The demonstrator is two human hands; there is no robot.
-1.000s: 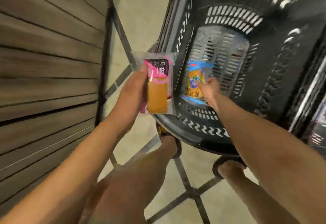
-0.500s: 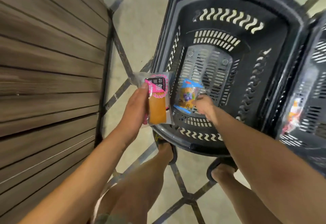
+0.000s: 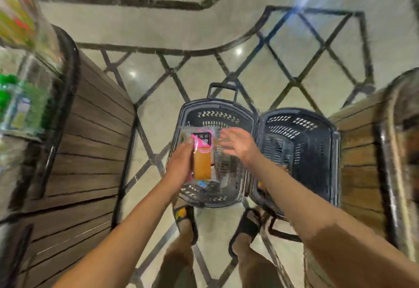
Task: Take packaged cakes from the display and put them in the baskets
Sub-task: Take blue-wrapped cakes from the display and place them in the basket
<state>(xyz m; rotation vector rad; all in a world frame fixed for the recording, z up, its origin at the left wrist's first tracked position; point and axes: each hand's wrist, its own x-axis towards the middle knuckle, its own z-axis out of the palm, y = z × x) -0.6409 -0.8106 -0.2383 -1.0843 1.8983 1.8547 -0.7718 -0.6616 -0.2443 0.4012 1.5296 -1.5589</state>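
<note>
Left grip (image 3: 179, 165) holds the pink-labelled orange cake packet (image 3: 201, 163) over the black plastic basket (image 3: 229, 104); right grip (image 3: 238, 145), now wide and empty, has let go.

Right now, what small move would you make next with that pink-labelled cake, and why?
Probably lower the left hand and release the cake package into the basket below: the package is held right over it, and the right hand is open and empty.

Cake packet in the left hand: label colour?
Cake packet label is pink with a black panel; head view.
</note>
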